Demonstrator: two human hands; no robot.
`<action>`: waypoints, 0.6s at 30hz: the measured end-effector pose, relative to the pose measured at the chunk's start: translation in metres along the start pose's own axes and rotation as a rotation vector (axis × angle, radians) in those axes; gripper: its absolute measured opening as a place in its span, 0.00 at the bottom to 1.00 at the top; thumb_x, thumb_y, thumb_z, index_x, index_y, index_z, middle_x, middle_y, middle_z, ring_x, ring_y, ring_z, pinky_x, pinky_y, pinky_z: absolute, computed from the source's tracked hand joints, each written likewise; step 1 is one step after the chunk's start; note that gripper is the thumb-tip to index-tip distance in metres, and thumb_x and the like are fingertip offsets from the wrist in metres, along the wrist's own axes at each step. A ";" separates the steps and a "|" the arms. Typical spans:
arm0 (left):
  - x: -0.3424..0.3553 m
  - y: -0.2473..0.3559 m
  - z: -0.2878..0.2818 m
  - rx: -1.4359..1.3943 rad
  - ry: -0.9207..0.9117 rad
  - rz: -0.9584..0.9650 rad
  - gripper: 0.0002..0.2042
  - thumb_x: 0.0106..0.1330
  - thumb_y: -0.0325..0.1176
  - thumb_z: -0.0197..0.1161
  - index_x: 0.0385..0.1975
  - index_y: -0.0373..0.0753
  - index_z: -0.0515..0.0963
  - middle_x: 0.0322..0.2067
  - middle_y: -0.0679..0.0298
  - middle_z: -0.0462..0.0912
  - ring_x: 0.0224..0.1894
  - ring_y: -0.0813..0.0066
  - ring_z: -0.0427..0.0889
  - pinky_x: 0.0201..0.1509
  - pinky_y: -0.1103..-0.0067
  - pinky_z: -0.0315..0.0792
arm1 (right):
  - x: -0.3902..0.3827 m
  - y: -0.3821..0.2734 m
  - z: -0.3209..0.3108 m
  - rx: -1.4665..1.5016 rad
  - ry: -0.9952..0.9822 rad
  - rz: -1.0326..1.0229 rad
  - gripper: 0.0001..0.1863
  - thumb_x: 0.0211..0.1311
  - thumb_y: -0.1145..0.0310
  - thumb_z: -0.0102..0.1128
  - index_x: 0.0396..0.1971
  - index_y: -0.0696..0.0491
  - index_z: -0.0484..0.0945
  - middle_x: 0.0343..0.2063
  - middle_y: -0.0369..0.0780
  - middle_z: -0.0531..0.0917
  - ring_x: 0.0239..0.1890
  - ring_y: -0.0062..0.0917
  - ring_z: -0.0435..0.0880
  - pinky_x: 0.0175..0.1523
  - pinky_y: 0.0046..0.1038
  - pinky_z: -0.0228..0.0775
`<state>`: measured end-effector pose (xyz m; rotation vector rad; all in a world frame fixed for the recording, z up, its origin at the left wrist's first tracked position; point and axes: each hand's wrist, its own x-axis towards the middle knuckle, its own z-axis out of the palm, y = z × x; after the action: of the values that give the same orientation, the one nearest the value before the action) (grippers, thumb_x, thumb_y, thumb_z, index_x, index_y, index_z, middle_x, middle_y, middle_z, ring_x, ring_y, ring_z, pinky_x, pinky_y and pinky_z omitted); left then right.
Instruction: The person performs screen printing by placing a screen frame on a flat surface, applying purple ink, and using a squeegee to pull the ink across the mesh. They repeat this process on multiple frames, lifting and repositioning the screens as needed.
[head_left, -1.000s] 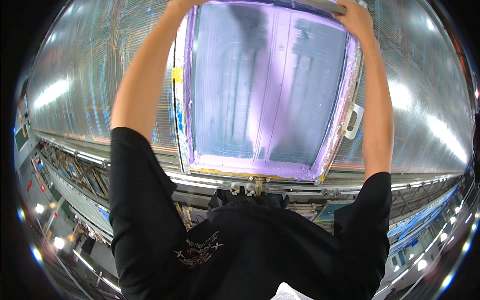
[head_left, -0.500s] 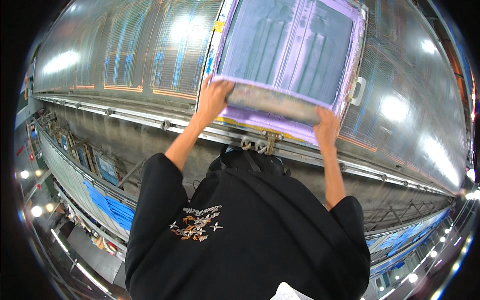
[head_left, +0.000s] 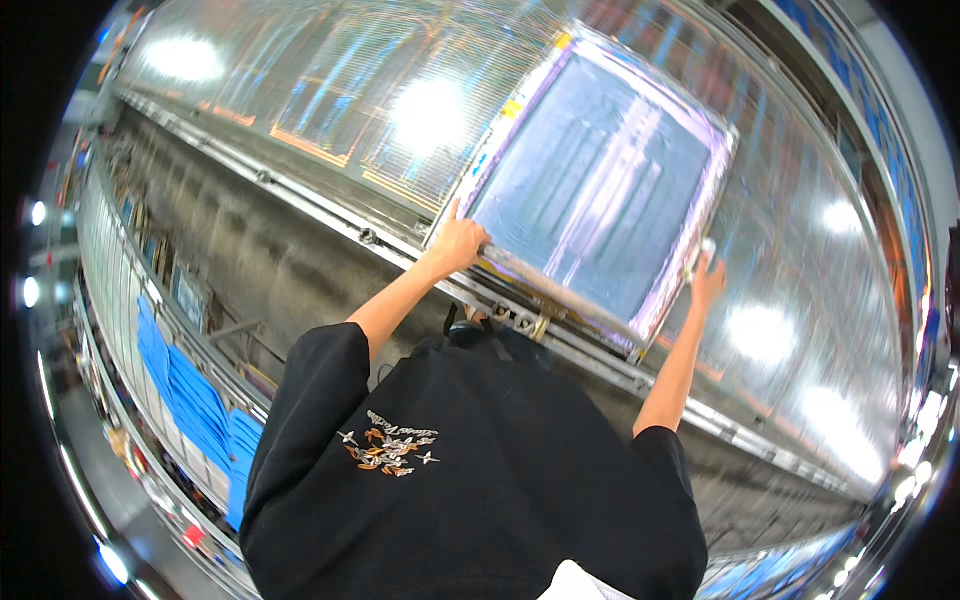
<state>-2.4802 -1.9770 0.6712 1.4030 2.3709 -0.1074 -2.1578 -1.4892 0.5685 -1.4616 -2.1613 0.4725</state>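
A screen-printing frame (head_left: 725, 165) with lilac ink around its mesh (head_left: 600, 180) lies tilted on the long printing table. Along its near edge rests a squeegee (head_left: 565, 298), a long bar with a worn, stained surface. My left hand (head_left: 458, 246) is closed around the squeegee's left end at the frame's near left corner, its index finger pointing forward along the frame side. At the right side of the frame, my right hand (head_left: 708, 283) has its fingers bent at the pale side handle (head_left: 703, 252). The squeegee's right end is free of my right hand.
A metal rail (head_left: 290, 185) with small stops runs along the table's near edge. The shiny tabletop (head_left: 390, 70) carries printed coloured lines. Blue cloth pieces (head_left: 185, 380) lie on another long table at the left, across a gap.
My right hand has let go of the squeegee's right end and moved right to the frame's handle. My left hand stays at the left end. The whole view has turned clockwise.
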 end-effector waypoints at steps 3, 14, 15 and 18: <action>-0.030 -0.004 0.025 -0.066 0.121 -0.062 0.16 0.54 0.33 0.71 0.44 0.54 0.91 0.31 0.59 0.88 0.44 0.58 0.89 0.82 0.44 0.43 | 0.038 -0.014 0.041 0.666 -0.400 0.491 0.36 0.71 0.40 0.61 0.52 0.63 0.83 0.32 0.43 0.86 0.33 0.31 0.87 0.39 0.30 0.78; -0.087 0.008 0.022 -0.283 0.280 -0.106 0.31 0.50 0.20 0.66 0.58 0.51 0.84 0.56 0.74 0.85 0.68 0.67 0.76 0.84 0.41 0.30 | 0.075 -0.141 -0.057 0.238 -0.128 0.181 0.38 0.78 0.39 0.43 0.37 0.61 0.89 0.34 0.54 0.90 0.37 0.47 0.89 0.43 0.46 0.80; -0.079 0.006 0.011 -0.285 0.261 -0.090 0.31 0.50 0.20 0.65 0.58 0.51 0.83 0.57 0.74 0.85 0.68 0.67 0.76 0.84 0.41 0.29 | 0.081 -0.133 -0.055 0.253 -0.063 0.156 0.36 0.79 0.41 0.45 0.37 0.61 0.89 0.34 0.53 0.90 0.36 0.46 0.90 0.41 0.45 0.80; -0.062 -0.023 -0.014 -0.268 0.252 -0.077 0.33 0.49 0.19 0.66 0.59 0.51 0.83 0.58 0.72 0.85 0.69 0.65 0.76 0.82 0.38 0.26 | 0.080 -0.081 -0.008 0.498 -0.084 0.304 0.25 0.79 0.51 0.51 0.41 0.58 0.89 0.32 0.48 0.89 0.30 0.36 0.90 0.31 0.37 0.82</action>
<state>-2.4771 -2.0365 0.7033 1.2599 2.5243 0.3746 -2.2403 -1.4448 0.6341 -1.4924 -1.7061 1.1072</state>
